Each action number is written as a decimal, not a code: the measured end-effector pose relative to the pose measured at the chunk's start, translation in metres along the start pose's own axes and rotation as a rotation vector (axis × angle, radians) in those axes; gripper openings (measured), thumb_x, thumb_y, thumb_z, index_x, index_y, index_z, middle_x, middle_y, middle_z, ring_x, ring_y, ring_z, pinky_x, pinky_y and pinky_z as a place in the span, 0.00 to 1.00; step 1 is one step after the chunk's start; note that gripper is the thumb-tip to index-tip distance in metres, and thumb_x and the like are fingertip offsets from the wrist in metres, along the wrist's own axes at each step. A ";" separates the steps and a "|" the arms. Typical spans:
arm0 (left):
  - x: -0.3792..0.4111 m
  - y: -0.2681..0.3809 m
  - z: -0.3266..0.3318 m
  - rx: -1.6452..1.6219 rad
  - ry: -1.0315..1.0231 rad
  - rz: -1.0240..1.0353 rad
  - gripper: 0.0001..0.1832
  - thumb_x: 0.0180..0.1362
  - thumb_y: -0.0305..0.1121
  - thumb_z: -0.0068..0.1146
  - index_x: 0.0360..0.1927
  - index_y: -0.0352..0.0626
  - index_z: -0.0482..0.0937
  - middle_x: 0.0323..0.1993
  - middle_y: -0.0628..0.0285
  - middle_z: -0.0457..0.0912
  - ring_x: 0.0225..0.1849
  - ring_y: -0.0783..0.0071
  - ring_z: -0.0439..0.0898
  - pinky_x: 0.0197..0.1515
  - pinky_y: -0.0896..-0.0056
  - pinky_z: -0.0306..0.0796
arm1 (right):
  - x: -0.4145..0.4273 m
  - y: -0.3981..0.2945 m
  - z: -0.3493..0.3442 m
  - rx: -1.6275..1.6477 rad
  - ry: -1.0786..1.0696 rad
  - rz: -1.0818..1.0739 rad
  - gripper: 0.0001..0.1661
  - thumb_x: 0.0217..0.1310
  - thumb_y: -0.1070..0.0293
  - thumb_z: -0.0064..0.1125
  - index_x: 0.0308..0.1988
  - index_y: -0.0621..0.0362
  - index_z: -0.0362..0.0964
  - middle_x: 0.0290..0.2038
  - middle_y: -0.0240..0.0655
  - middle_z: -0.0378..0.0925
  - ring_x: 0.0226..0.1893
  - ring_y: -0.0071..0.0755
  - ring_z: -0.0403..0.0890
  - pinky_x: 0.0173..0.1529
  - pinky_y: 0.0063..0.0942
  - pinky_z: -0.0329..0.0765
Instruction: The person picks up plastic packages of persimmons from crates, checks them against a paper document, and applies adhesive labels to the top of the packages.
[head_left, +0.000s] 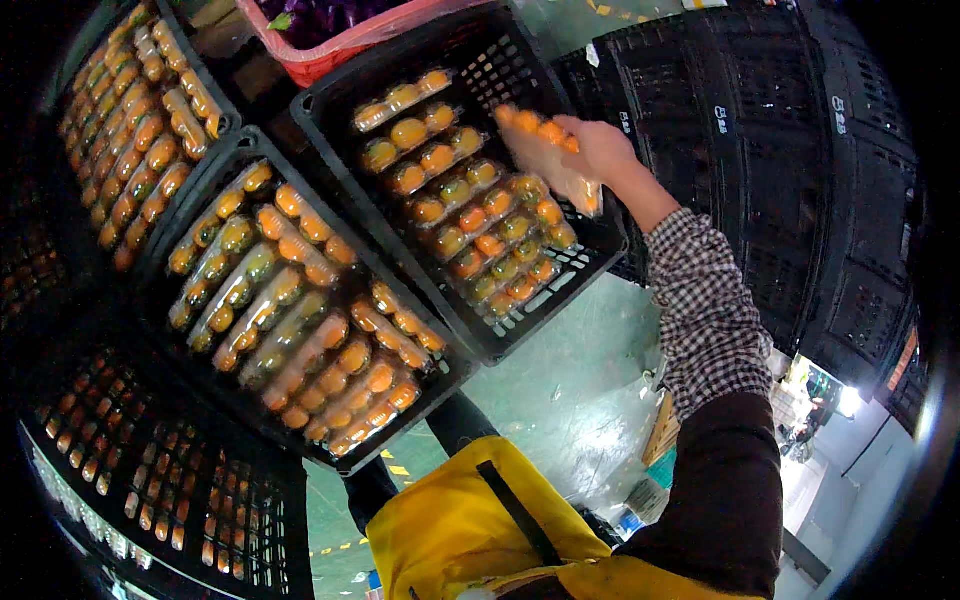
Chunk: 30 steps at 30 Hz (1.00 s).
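My right hand (604, 146) grips a clear plastic pack (551, 169) of small orange fruit, somewhat blurred. It is above the right side of a black plastic crate (559, 301). Inside that crate, rows of similar clear packs (437, 159) hold orange and greenish fruit, with slatted floor visible at the near end and far right. A second black crate (412, 418), to the left and nearer me, is filled with more fruit packs (281, 300), some lying crosswise along its right side. My left hand is out of view.
Another crate of fruit packs (131, 142) stands at upper left; a slatted crate (266, 551) is at lower left. A red tub (304, 71) with purple vegetables borders the far side. Stacked black crates (750, 195) rise on the right. Green floor (577, 375) shows between.
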<state>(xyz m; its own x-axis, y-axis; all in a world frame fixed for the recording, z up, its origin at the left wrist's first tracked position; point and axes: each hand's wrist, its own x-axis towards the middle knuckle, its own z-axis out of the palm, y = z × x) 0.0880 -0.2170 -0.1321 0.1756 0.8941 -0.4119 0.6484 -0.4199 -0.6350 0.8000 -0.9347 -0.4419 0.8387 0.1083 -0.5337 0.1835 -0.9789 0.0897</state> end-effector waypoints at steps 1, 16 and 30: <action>0.003 -0.001 -0.001 -0.003 0.005 0.001 0.19 0.53 0.27 0.47 0.49 0.35 0.73 0.45 0.52 0.76 0.45 0.59 0.75 0.51 0.64 0.67 | -0.004 0.005 0.001 -0.038 -0.075 -0.023 0.29 0.43 0.61 0.58 0.51 0.46 0.69 0.38 0.43 0.78 0.39 0.48 0.78 0.42 0.41 0.75; 0.012 -0.004 -0.004 0.007 0.041 0.005 0.19 0.55 0.29 0.46 0.50 0.34 0.72 0.47 0.52 0.76 0.48 0.59 0.74 0.54 0.64 0.66 | -0.019 0.015 0.103 0.567 -0.150 0.205 0.39 0.62 0.47 0.44 0.65 0.54 0.44 0.50 0.57 0.70 0.51 0.56 0.72 0.55 0.38 0.67; 0.002 -0.032 0.030 -0.056 0.077 0.001 0.19 0.57 0.31 0.45 0.52 0.33 0.71 0.50 0.52 0.75 0.50 0.59 0.74 0.57 0.64 0.65 | -0.049 0.013 0.137 0.470 -0.058 0.458 0.38 0.62 0.44 0.39 0.63 0.56 0.49 0.56 0.54 0.65 0.54 0.57 0.69 0.56 0.44 0.66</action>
<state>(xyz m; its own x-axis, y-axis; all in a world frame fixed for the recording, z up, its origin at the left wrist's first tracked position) 0.0455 -0.2063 -0.1320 0.2312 0.9038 -0.3601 0.6884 -0.4136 -0.5959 0.6912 -0.9767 -0.5299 0.7475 -0.3342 -0.5741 -0.4399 -0.8966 -0.0508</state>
